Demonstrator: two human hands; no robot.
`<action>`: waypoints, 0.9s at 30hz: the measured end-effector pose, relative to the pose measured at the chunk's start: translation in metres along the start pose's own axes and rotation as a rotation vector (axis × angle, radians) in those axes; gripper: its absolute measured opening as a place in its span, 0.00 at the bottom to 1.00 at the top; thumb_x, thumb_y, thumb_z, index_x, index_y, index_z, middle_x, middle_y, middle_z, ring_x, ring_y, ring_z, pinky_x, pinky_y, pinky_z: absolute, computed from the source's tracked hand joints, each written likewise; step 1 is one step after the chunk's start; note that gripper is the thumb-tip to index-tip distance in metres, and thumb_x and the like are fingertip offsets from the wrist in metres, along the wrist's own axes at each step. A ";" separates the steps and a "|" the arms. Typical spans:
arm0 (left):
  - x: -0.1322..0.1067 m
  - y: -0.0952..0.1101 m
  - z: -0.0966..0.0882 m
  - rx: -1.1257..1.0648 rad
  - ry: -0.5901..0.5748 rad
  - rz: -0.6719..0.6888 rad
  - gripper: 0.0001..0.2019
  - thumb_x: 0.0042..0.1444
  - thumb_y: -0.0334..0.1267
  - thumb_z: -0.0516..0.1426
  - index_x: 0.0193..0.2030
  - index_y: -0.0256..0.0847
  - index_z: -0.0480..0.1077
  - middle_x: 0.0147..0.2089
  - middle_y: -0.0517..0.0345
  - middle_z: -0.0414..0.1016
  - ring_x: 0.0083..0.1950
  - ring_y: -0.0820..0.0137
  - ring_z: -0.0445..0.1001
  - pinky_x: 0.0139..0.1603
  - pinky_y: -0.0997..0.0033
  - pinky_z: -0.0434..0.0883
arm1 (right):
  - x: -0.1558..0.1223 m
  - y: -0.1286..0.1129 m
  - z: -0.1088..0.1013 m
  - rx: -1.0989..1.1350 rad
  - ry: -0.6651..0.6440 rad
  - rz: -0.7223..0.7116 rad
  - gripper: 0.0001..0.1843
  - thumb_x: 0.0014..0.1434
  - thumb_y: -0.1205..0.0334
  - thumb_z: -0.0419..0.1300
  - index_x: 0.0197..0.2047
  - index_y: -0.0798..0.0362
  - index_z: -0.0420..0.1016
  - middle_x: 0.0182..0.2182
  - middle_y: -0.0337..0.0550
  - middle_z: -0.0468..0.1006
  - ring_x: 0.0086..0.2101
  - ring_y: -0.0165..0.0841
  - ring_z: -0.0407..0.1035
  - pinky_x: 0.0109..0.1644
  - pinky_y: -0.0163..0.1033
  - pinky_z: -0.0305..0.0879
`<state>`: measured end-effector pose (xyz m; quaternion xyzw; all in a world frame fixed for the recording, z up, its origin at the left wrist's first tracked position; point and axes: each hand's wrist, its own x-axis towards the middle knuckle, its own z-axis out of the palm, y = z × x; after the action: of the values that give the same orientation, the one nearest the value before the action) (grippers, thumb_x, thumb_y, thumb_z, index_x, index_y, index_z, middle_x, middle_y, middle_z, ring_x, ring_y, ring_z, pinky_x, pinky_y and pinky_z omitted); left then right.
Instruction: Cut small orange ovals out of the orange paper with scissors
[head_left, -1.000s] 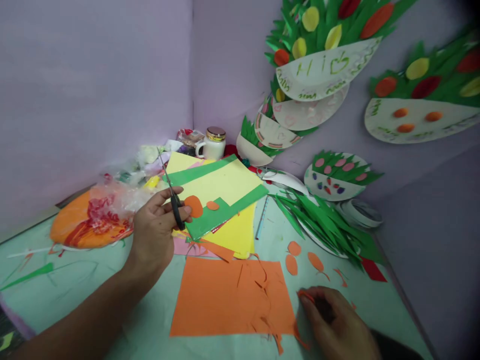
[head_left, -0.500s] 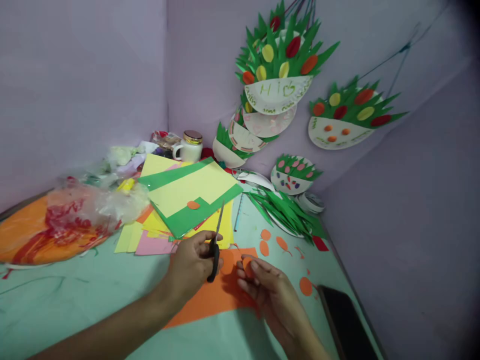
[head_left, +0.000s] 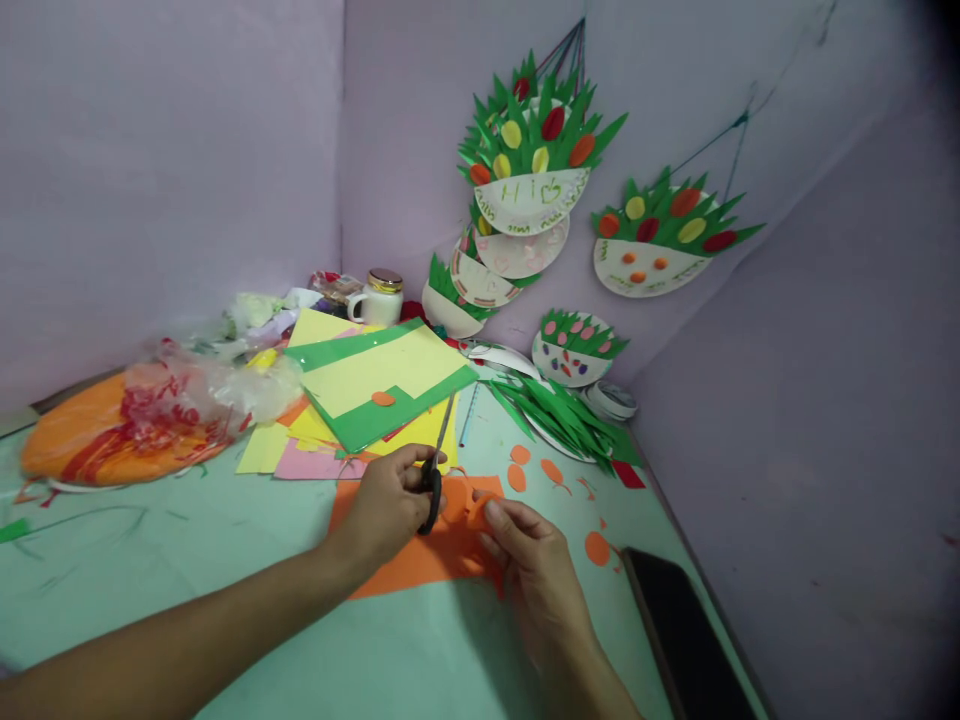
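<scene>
My left hand (head_left: 391,497) is closed on a pair of scissors (head_left: 433,490) with black handles, its blades pointing up and away from me. Between the thumb and fingers of my right hand (head_left: 529,545) is a small orange paper cutout (head_left: 482,512), partly hidden by the thumb. Under both hands lies a sheet of orange paper (head_left: 397,575) on the table. To the right are several loose cutouts, among them an orange paper circle (head_left: 597,548) and an orange paper oval (head_left: 551,470). One more orange oval (head_left: 383,398) rests on the paper stack.
Coloured sheets (head_left: 367,430) are stacked behind my hands. A plate of green paper strips (head_left: 555,410) stands at the back right, a black phone-like slab (head_left: 682,630) at front right. Plastic bags (head_left: 217,395) and a lidded white mug (head_left: 381,300) sit at back left. Paper-plate baskets (head_left: 532,200) hang on the wall.
The camera view has shifted a little. Both hands appear slightly higher in the picture, with the scissors still in my left hand and the orange cutout still in my right.
</scene>
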<state>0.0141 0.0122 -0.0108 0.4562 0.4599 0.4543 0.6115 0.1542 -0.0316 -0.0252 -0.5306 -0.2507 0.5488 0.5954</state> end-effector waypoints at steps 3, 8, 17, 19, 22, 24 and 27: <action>-0.003 0.000 0.002 0.017 -0.081 -0.030 0.18 0.34 0.30 0.58 0.37 0.36 0.66 0.18 0.68 0.65 0.20 0.77 0.62 0.22 0.78 0.57 | -0.002 0.001 0.000 -0.131 -0.065 -0.037 0.13 0.37 0.57 0.71 0.25 0.57 0.80 0.31 0.44 0.77 0.32 0.33 0.68 0.32 0.34 0.63; -0.004 -0.005 0.003 0.038 -0.162 -0.002 0.17 0.37 0.30 0.58 0.38 0.37 0.65 0.20 0.69 0.62 0.20 0.78 0.59 0.21 0.79 0.54 | -0.004 0.009 0.004 -0.155 -0.085 -0.033 0.10 0.42 0.58 0.68 0.24 0.57 0.79 0.19 0.37 0.71 0.21 0.26 0.59 0.25 0.33 0.56; -0.008 0.003 0.002 -0.010 -0.191 -0.025 0.17 0.36 0.30 0.59 0.38 0.37 0.66 0.21 0.65 0.67 0.23 0.75 0.65 0.24 0.77 0.61 | -0.007 0.012 0.008 -0.065 0.100 -0.119 0.16 0.36 0.63 0.71 0.33 0.55 0.78 0.21 0.37 0.75 0.23 0.29 0.67 0.29 0.34 0.62; -0.010 0.005 0.003 -0.010 -0.177 -0.006 0.17 0.35 0.30 0.60 0.37 0.37 0.67 0.22 0.64 0.69 0.25 0.74 0.67 0.26 0.76 0.64 | -0.008 0.012 0.009 -0.023 0.116 -0.132 0.23 0.36 0.64 0.71 0.39 0.53 0.76 0.19 0.33 0.73 0.21 0.27 0.66 0.27 0.32 0.61; -0.012 0.005 0.007 0.006 -0.147 0.031 0.16 0.35 0.30 0.60 0.35 0.37 0.69 0.23 0.63 0.70 0.25 0.73 0.68 0.27 0.76 0.65 | -0.010 0.014 0.011 -0.026 0.099 -0.117 0.19 0.37 0.63 0.71 0.37 0.55 0.77 0.21 0.36 0.75 0.23 0.28 0.67 0.28 0.33 0.62; -0.012 0.002 0.008 0.024 -0.129 0.051 0.15 0.35 0.29 0.60 0.35 0.37 0.70 0.23 0.63 0.69 0.25 0.74 0.68 0.25 0.77 0.64 | -0.011 0.014 0.011 -0.051 0.063 -0.101 0.13 0.38 0.61 0.70 0.30 0.56 0.78 0.23 0.40 0.77 0.24 0.29 0.68 0.29 0.34 0.63; -0.010 -0.001 0.007 0.059 -0.147 0.062 0.15 0.37 0.28 0.58 0.36 0.38 0.70 0.23 0.63 0.69 0.24 0.75 0.67 0.23 0.79 0.61 | -0.010 0.013 0.009 -0.131 -0.027 -0.114 0.11 0.41 0.57 0.68 0.28 0.56 0.79 0.22 0.40 0.76 0.23 0.29 0.66 0.28 0.34 0.62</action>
<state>0.0195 0.0015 -0.0093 0.5202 0.4126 0.4247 0.6155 0.1384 -0.0400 -0.0315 -0.5457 -0.3239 0.5035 0.5863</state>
